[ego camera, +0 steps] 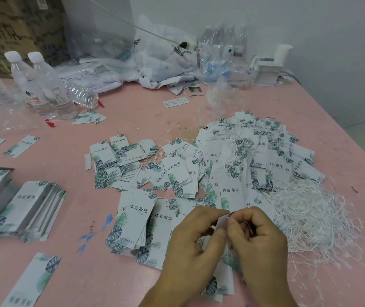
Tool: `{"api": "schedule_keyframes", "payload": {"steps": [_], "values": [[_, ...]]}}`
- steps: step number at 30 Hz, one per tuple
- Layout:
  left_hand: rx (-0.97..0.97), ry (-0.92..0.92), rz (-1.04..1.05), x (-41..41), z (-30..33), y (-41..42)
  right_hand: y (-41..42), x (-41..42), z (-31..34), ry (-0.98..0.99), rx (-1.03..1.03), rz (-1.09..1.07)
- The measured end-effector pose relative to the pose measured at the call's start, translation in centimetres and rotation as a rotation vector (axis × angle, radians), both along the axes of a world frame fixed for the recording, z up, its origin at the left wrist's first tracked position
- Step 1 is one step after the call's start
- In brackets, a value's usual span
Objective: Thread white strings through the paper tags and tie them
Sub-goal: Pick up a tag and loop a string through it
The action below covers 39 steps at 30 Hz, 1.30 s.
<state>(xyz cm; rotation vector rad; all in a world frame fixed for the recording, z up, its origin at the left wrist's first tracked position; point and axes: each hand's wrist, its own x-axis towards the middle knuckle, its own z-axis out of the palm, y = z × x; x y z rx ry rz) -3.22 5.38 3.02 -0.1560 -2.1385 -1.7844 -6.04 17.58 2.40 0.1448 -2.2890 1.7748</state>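
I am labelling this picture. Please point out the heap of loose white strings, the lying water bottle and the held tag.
heap of loose white strings [310, 209], head view, middle.
lying water bottle [84, 97], head view, body.
held tag [221, 221], head view, top edge.

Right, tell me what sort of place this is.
Probably a small garment-packing or hand-assembly workroom. A pink worktable is strewn with printed paper tags, a heap of white strings lies beside them, and both hands hold a tag.

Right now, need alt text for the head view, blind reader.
Two hands, left hand and right hand, pinch a paper tag at the near edge of a pink table. A loose bundle of white strings lies right, a heap of strung tags behind, water bottles far left.
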Motion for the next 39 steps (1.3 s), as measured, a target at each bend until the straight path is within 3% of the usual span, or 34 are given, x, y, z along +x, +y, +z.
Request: {"api": "schedule_keyframes", "payload": {"steps": [6,9,13,19,23,27,33,39], "values": [[0.451,-0.333,-0.113,-0.5,-0.4,-0.8,0.0,0.2,0.5,0.006,-0.022,0.067],[0.573,-0.392,-0.129,-0.9,-0.8,-0.9,0.0,0.2,0.8,-0.002,-0.028,0.099],[0.570,-0.353,-0.102,-1.0,-1.2,-1.1,0.0,0.2,1.0,-0.028,-0.059,0.134],[0.390,-0.299,0.010,-0.5,-0.9,-0.5,0.3,-0.2,0.4,-0.127,-0.090,0.205],[0.521,-0.418,0.048,-0.8,-0.9,-0.7,1.7,-1.2,0.2,-0.208,-0.149,0.208],[0.840,-0.489,0.071,-1.8,-1.3,-1.1,3.0,-1.9,0.2,-0.208,0.052,0.247],[0.994,-0.546,0.109,-2.0,-0.9,-1.2,2.5,-1.9,-0.3,-0.193,0.585,0.372],[1.058,-0.556,0.168,-2.2,-0.7,-1.3,2.6,-2.1,-0.7,-0.122,0.613,0.385]]}}
